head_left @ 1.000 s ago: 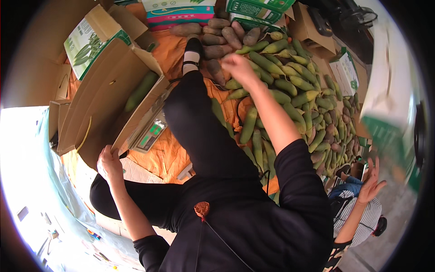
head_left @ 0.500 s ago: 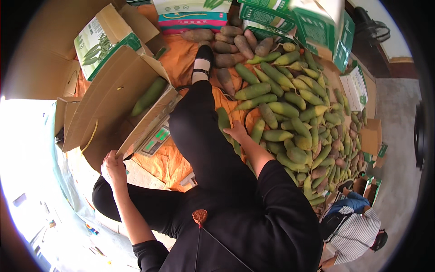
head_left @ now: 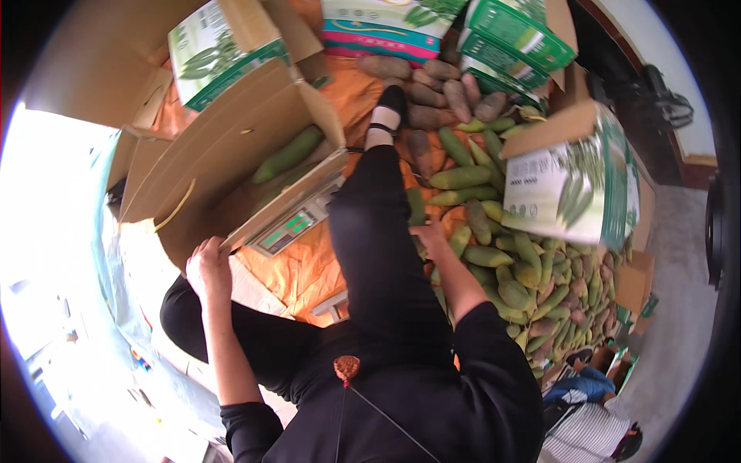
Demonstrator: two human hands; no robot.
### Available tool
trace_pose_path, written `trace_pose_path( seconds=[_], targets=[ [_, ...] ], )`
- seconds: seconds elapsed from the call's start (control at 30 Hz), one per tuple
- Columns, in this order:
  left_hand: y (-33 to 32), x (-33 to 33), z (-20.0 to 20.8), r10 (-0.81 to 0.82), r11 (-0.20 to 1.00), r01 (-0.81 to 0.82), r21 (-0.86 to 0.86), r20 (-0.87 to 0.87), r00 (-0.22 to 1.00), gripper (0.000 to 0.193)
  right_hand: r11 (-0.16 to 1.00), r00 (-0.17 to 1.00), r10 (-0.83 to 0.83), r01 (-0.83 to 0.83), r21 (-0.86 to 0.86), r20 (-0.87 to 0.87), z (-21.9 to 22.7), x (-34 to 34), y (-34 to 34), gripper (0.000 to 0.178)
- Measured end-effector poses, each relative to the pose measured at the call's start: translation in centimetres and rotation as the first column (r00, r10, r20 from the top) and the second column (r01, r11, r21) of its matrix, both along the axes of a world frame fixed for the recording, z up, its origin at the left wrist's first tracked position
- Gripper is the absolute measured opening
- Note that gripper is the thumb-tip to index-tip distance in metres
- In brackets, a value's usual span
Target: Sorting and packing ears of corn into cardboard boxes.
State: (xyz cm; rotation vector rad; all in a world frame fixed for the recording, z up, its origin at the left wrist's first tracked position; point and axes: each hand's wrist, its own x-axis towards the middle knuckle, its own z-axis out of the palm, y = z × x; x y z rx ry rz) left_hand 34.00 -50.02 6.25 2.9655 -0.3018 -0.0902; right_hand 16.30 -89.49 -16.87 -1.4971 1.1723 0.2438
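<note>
An open cardboard box (head_left: 185, 197) stands tilted on a digital scale (head_left: 297, 224) with a lit green display. Inside the box lies a green radish (head_left: 288, 154). My left hand (head_left: 208, 268) is closed on the near corner edge of the box's cardboard wall. Beside my right knee, my right hand (head_left: 429, 234) is closed round a green radish (head_left: 417, 205) at the near edge of the pile; my leg and the hand partly hide it. Many more green radishes (head_left: 461, 177) are heaped to the right.
A white-and-green carton (head_left: 552, 189) leans over the pile. Purplish-brown roots (head_left: 432, 117) lie beyond my foot. More cartons (head_left: 228, 50) stand at the back, on an orange sheet (head_left: 293, 274). At lower right a person in a striped shirt (head_left: 587, 432) bends down.
My view has shifted, so most things sit further right. The white-and-green carton at the back right has come down over part of the pile. Both hands keep their places on box and radish.
</note>
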Motion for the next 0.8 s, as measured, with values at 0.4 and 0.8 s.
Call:
trace_pose_path(
  seconds=[0.4,0.8],
  targets=[
    [0.8,-0.4,0.5,0.028,0.999,-0.027,0.03,-0.016,0.999,0.007,0.536,0.463,0.801,-0.274,-0.799,0.379,30.6,15.2,2.2,0.067],
    [-0.2,-0.5,0.3,0.017,0.999,-0.016,0.03,-0.011,1.0,0.008,-0.037,0.073,0.994,-0.467,-0.883,-0.08,28.4,24.1,20.8,0.042]
  ],
)
